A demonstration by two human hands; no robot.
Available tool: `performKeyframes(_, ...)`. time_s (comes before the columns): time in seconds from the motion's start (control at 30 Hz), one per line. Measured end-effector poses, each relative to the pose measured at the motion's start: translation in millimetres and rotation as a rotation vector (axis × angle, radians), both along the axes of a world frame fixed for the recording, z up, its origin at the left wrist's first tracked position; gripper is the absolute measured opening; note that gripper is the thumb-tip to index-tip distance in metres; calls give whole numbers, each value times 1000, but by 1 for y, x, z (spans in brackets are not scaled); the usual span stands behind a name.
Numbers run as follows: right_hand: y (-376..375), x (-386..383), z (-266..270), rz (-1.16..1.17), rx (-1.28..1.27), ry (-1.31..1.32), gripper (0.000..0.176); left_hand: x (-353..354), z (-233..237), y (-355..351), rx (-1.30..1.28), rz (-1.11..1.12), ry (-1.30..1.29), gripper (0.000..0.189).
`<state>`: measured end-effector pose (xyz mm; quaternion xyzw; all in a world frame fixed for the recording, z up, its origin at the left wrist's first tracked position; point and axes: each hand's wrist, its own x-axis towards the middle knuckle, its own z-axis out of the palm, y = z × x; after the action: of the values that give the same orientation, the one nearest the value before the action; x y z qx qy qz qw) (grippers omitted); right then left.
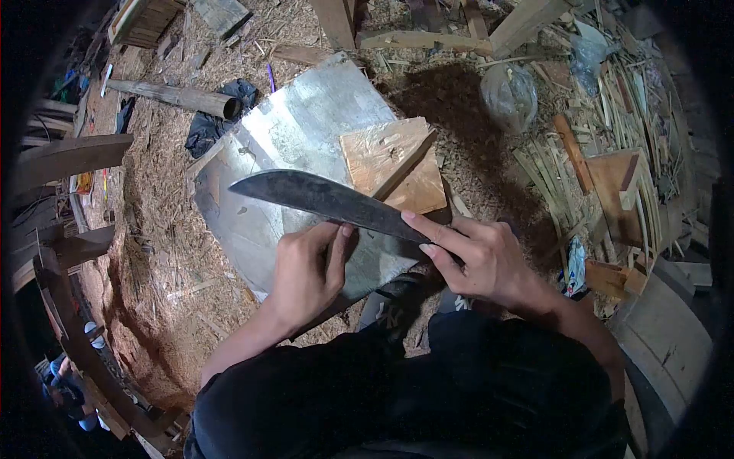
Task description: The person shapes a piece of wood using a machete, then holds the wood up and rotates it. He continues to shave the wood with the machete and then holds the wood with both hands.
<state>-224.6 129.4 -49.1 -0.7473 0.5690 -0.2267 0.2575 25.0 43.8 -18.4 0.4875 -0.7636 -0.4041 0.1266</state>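
A machete [321,196] with a broad dark blade lies across in front of me, its tip pointing left. My right hand [485,256] pinches its narrow right end between thumb and fingers; any handle there is hidden. My left hand [310,264] is closed, with fingertips pressed at the lower edge mid-blade. Below the blade is a worn metal sheet [306,107] on the ground. A square wooden board [375,157] rests on the sheet, with a narrow wooden strip [405,164] lying slantwise on it.
Wood shavings [168,252] cover the ground. A bamboo pole [176,97] and black plastic [210,130] lie at upper left. Clear plastic bags [511,96] and wood offcuts [619,122] are at right. Curved timbers [69,161] stand at left; a person [69,390] is at lower left.
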Motion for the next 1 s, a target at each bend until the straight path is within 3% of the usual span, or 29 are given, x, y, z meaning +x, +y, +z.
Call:
performKeyframes(0.2,-2,1,12,-2,52,-36,51,-1,-2,-1,-128,-53,47,18)
performKeyframes(0.3,-2,1,6,-51,44,-46,50,-2,-1,-3,-40,-5,77,16)
performKeyframes(0.37,-2,2,2,-80,16,-46,50,3,-4,-3,244,94,115,17)
performKeyframes(0.6,-10,16,5,22,16,-36,50,8,-29,6,242,124,261,20)
performKeyframes(0.67,-13,13,4,38,-18,-5,49,7,-26,-3,918,285,457,20)
performKeyframes(0.77,-15,4,-1,-16,-49,9,49,-1,-11,-8,1067,452,620,19)
performKeyframes(0.87,-18,-1,-5,-58,-30,-36,50,9,-28,-13,1242,364,818,19)
performKeyframes(1.0,-18,8,6,6,10,-34,49,2,-35,-12,1224,346,839,19)
